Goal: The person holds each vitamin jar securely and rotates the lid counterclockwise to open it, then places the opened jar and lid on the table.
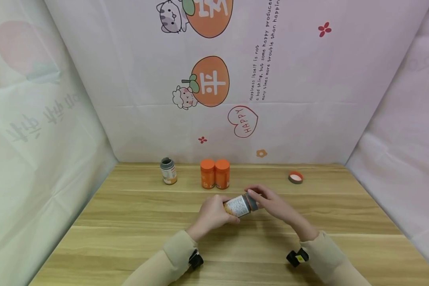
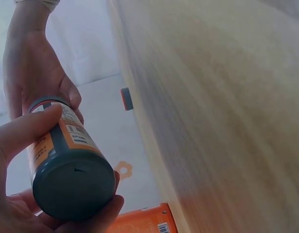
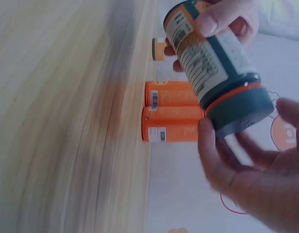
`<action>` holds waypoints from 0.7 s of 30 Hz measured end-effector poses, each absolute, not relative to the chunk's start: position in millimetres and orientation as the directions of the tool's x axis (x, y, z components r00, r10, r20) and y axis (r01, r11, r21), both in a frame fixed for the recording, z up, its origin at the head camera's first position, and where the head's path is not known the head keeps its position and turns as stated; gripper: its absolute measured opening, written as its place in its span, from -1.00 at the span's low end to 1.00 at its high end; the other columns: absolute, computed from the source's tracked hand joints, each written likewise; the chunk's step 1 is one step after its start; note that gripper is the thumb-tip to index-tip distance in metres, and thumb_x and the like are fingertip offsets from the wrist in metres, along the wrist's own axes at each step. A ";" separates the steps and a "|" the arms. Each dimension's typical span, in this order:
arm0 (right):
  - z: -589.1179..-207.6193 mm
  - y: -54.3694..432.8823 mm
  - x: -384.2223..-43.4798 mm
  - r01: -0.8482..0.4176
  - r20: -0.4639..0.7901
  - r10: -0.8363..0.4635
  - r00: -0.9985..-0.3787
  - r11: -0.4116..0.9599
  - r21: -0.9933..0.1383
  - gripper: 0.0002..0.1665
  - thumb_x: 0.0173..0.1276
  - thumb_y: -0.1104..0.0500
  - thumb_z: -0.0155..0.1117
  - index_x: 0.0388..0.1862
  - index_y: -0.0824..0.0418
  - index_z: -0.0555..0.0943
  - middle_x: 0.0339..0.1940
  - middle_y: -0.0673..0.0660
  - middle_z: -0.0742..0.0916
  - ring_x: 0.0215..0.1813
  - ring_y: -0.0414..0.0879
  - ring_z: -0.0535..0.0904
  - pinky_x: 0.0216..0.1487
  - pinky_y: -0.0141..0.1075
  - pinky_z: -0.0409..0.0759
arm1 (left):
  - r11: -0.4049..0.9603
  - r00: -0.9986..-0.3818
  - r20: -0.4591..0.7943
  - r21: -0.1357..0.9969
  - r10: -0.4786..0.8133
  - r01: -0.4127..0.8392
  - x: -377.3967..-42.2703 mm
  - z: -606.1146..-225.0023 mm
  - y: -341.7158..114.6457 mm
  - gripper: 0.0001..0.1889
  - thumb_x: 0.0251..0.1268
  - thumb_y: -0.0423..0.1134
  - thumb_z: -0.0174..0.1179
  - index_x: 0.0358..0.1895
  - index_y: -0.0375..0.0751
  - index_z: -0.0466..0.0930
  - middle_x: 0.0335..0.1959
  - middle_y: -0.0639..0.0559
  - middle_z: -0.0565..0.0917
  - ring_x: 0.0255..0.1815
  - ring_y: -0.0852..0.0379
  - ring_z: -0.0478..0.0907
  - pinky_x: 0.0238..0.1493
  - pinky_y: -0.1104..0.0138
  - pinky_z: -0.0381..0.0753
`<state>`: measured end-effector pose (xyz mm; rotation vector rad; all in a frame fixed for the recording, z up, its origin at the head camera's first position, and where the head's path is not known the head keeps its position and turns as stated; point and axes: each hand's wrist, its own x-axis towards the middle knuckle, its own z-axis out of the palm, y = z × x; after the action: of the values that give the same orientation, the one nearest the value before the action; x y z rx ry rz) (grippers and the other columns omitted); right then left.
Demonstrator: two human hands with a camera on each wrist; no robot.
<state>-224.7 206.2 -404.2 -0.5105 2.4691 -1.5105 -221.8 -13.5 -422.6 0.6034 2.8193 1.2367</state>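
Observation:
My left hand (image 1: 211,214) grips a grey pill bottle (image 1: 237,206) with a white and orange label, held tilted above the table. In the left wrist view, the thumb lies along the label and the dark base (image 2: 74,187) faces the camera. My right hand (image 1: 274,203) has its fingers curled round the bottle's grey cap (image 1: 252,201). The right wrist view shows fingertips against the side of this cap (image 3: 240,111), with the thumb close to its other edge. An orange ring shows between cap and bottle.
Two orange bottles (image 1: 207,174) stand side by side at the back of the wooden table (image 1: 128,222). An uncapped grey bottle (image 1: 169,171) stands to their left. A loose cap (image 1: 295,177) lies at the back right. Printed white cloth (image 1: 293,131) encloses the back and sides.

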 end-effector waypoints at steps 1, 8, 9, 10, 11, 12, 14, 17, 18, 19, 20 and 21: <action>-404.0 205.0 -224.7 -0.158 -0.015 -0.374 -0.927 0.427 -0.890 -0.42 0.47 -0.17 -0.07 0.24 0.21 0.40 0.12 0.23 0.56 0.06 0.02 0.53 -0.02 -0.11 0.60 | 0.622 -0.927 0.151 0.703 0.343 0.345 -221.7 -422.3 -13.1 -0.46 -0.39 -0.10 0.58 -0.13 -0.04 0.71 -0.43 0.22 0.66 -0.47 0.30 0.48 -0.45 0.41 0.45; -401.4 201.5 -223.4 -0.027 -0.125 -0.320 -0.939 0.432 -0.901 -0.31 0.44 -0.19 -0.02 0.24 0.36 0.37 0.00 0.31 0.58 -0.13 0.04 0.62 -0.09 0.00 0.62 | 0.653 -0.931 0.170 0.672 0.324 0.350 -220.7 -420.1 -12.4 -0.45 -0.41 -0.10 0.59 -0.13 -0.05 0.70 -0.43 0.18 0.67 -0.49 0.29 0.47 -0.48 0.41 0.43; -401.3 201.5 -223.4 -0.023 -0.127 -0.317 -0.940 0.430 -0.903 -0.30 0.44 -0.19 -0.02 0.24 0.38 0.36 -0.01 0.31 0.59 -0.14 0.06 0.63 -0.09 0.00 0.62 | 0.654 -0.931 0.171 0.670 0.323 0.350 -220.9 -420.3 -12.2 -0.45 -0.41 -0.10 0.59 -0.13 -0.05 0.70 -0.43 0.18 0.67 -0.49 0.30 0.47 -0.48 0.41 0.43; -401.2 201.3 -223.4 -0.017 -0.129 -0.312 -0.941 0.426 -0.905 -0.29 0.44 -0.19 -0.01 0.25 0.38 0.36 -0.02 0.31 0.59 -0.15 0.07 0.64 -0.09 -0.01 0.62 | 0.654 -0.931 0.171 0.671 0.323 0.350 -220.8 -420.2 -12.1 -0.44 -0.41 -0.10 0.59 -0.13 -0.05 0.70 -0.43 0.18 0.67 -0.49 0.29 0.47 -0.48 0.41 0.43; -401.3 201.3 -223.4 -0.017 -0.128 -0.311 -0.942 0.423 -0.906 -0.28 0.44 -0.19 -0.01 0.25 0.39 0.35 -0.02 0.32 0.59 -0.15 0.08 0.65 -0.08 -0.01 0.62 | 0.653 -0.932 0.170 0.673 0.321 0.348 -220.9 -420.2 -11.8 -0.44 -0.41 -0.11 0.59 -0.12 -0.05 0.70 -0.42 0.18 0.67 -0.49 0.29 0.47 -0.48 0.41 0.43; -401.4 201.5 -223.4 -0.018 -0.126 -0.314 -0.941 0.419 -0.908 -0.28 0.44 -0.18 -0.01 0.26 0.39 0.34 -0.02 0.32 0.59 -0.15 0.07 0.65 -0.07 -0.02 0.62 | 0.651 -0.932 0.170 0.675 0.321 0.347 -221.0 -420.2 -11.8 -0.44 -0.41 -0.11 0.59 -0.12 -0.05 0.70 -0.43 0.19 0.67 -0.49 0.30 0.47 -0.49 0.41 0.43; -401.6 201.4 -222.9 -0.011 -0.126 -0.302 -0.945 0.414 -0.910 -0.29 0.43 -0.18 0.01 0.25 0.37 0.36 -0.01 0.31 0.59 -0.15 0.03 0.65 -0.06 -0.04 0.62 | 0.648 -0.933 0.165 0.681 0.319 0.342 -220.9 -419.5 -11.6 -0.44 -0.40 -0.11 0.58 -0.11 -0.04 0.70 -0.43 0.19 0.66 -0.49 0.29 0.47 -0.49 0.41 0.43; -402.3 201.7 -222.4 -0.012 -0.120 -0.299 -0.947 0.406 -0.914 -0.31 0.42 -0.18 0.03 0.25 0.34 0.38 0.02 0.31 0.58 -0.14 -0.05 0.64 -0.04 -0.08 0.63 | 0.644 -0.933 0.164 0.685 0.322 0.342 -221.2 -418.7 -11.9 -0.44 -0.40 -0.11 0.58 -0.11 -0.04 0.70 -0.43 0.20 0.66 -0.49 0.29 0.47 -0.49 0.41 0.43; -402.2 202.0 -222.0 -0.016 -0.117 -0.303 -0.946 0.404 -0.915 -0.32 0.42 -0.18 0.03 0.25 0.33 0.38 0.04 0.31 0.58 -0.12 -0.05 0.63 -0.04 -0.10 0.63 | 0.642 -0.932 0.164 0.686 0.323 0.344 -221.2 -418.5 -12.1 -0.44 -0.40 -0.11 0.58 -0.11 -0.04 0.70 -0.43 0.20 0.66 -0.49 0.29 0.48 -0.49 0.41 0.44; -402.3 202.3 -221.8 -0.020 -0.114 -0.307 -0.945 0.401 -0.916 -0.32 0.41 -0.18 0.04 0.25 0.32 0.39 0.05 0.31 0.58 -0.11 -0.06 0.62 -0.03 -0.11 0.62 | 0.640 -0.931 0.164 0.687 0.325 0.344 -221.3 -418.2 -12.3 -0.44 -0.40 -0.11 0.58 -0.11 -0.03 0.70 -0.42 0.20 0.67 -0.48 0.29 0.48 -0.48 0.41 0.44; -402.2 202.9 -221.5 -0.028 -0.108 -0.318 -0.942 0.397 -0.917 -0.32 0.41 -0.17 0.04 0.25 0.32 0.39 0.07 0.31 0.57 -0.09 -0.05 0.62 -0.02 -0.11 0.62 | 0.637 -0.930 0.164 0.688 0.328 0.346 -221.5 -418.2 -12.5 -0.44 -0.40 -0.11 0.58 -0.11 -0.03 0.70 -0.42 0.20 0.67 -0.48 0.29 0.48 -0.48 0.41 0.44; -401.9 203.6 -221.1 -0.036 -0.103 -0.329 -0.939 0.392 -0.919 -0.33 0.41 -0.16 0.05 0.26 0.32 0.38 0.09 0.32 0.56 -0.07 -0.05 0.61 -0.01 -0.10 0.62 | 0.632 -0.929 0.164 0.692 0.332 0.348 -221.6 -418.1 -12.8 -0.44 -0.40 -0.11 0.58 -0.11 -0.02 0.70 -0.41 0.20 0.67 -0.47 0.29 0.48 -0.47 0.41 0.44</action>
<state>-221.1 203.6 -401.9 -0.3208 2.3845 -1.5649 -221.6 -12.8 -418.1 0.5949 2.8571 1.2187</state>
